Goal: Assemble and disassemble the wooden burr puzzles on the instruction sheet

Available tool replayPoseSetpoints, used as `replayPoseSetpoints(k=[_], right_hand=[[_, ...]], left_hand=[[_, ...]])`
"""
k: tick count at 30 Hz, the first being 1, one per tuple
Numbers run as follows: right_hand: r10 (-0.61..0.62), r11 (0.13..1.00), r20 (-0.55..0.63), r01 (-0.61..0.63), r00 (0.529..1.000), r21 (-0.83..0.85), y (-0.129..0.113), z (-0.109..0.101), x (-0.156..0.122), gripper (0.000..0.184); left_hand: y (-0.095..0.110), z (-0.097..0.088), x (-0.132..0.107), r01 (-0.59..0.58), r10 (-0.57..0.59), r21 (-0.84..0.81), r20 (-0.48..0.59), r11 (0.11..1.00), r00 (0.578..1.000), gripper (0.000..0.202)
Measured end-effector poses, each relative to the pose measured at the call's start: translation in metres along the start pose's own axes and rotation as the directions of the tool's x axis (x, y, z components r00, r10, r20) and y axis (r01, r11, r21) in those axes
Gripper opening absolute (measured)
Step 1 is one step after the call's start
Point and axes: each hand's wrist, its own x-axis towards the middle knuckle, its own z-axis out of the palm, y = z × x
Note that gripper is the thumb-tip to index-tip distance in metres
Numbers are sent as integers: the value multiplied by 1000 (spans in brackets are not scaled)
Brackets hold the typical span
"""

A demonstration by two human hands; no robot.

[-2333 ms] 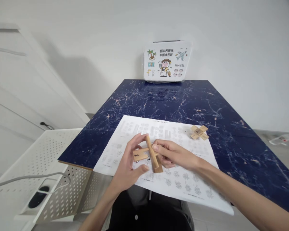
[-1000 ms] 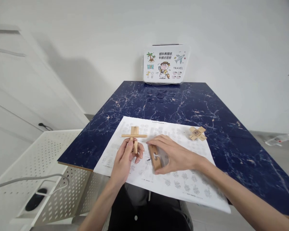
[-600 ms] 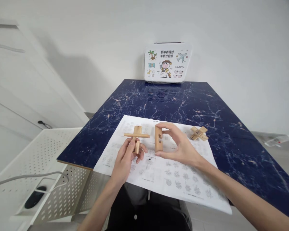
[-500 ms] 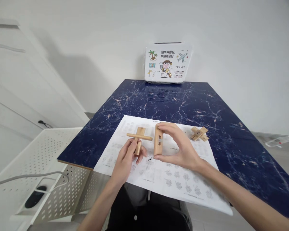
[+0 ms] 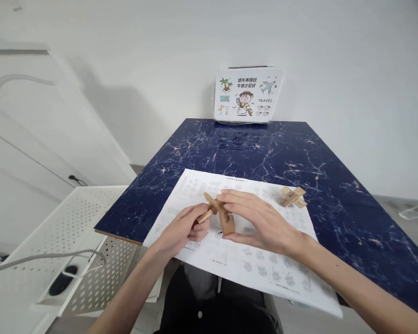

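My left hand (image 5: 190,227) is closed round a pair of joined wooden puzzle pieces (image 5: 205,216), one crossing the other. From the right, my right hand (image 5: 254,215) grips a notched wooden puzzle piece (image 5: 227,222) between thumb and fingers. The notched piece stands tilted against the joined pieces, and where they meet is partly covered by fingers. Both hands are above a printed sheet (image 5: 226,273) with small line diagrams. To the right on the sheet lies a wooden cross of numbered pieces (image 5: 294,196), one marked 2.
The sheet lies on a dark blue marbled table (image 5: 257,150). A white cartoon-printed case (image 5: 249,95) leans on the wall at the back. Left of the table, a white perforated shelf (image 5: 101,197) carries a grey cable (image 5: 38,260) and a black device (image 5: 63,280).
My hands have come together: the notched piece now meets the joined pieces, which my left hand has turned. The view has shifted slightly.
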Motion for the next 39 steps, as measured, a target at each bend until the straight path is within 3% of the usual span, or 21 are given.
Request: replayPoseSetpoints(k=[7,12,19,23,25,28,31,33,35,37,39], right_hand=[[-8,1000,96,7,995,10,-9,-15,6,87],[13,1000,147,-15,989,11,-15,-26,6,88],[166,979,240,-189,956,76,-14,-27,11,86],[306,916,322,-369,896,156,-10,-21,11,89],[347,887,347,-425,871,180,-7,-17,11,85],[388,863,330,-465,861,199,-2,-13,12,83],[411,851,295,-479,862,213,4,-11,17,84],[427,843,277,-490,861,221,7,-10,21,84],[441,834,268,-501,857,230,9,-9,26,83],[454,822,267,-515,850,245,10,-8,31,80],[464,801,273,-530,843,279,12,-8,33,77]], left_hand=[[9,-8,4,225,-221,-13,138,974,965,48],[9,-10,6,324,-302,-80,214,943,929,52],[0,-13,11,389,-365,-60,240,919,900,56],[2,-13,12,434,-420,2,262,901,869,56],[5,-12,9,418,-416,41,225,908,881,55],[5,-9,-1,295,-307,138,83,946,948,50],[-1,-7,-10,79,-57,388,-67,918,996,44],[-7,-8,-13,-71,158,618,-87,783,984,37],[-13,-11,-10,-147,300,774,-58,616,952,30],[-18,-15,-6,-151,351,834,-55,531,935,26],[-21,-18,-2,-134,356,845,-70,518,932,26]])
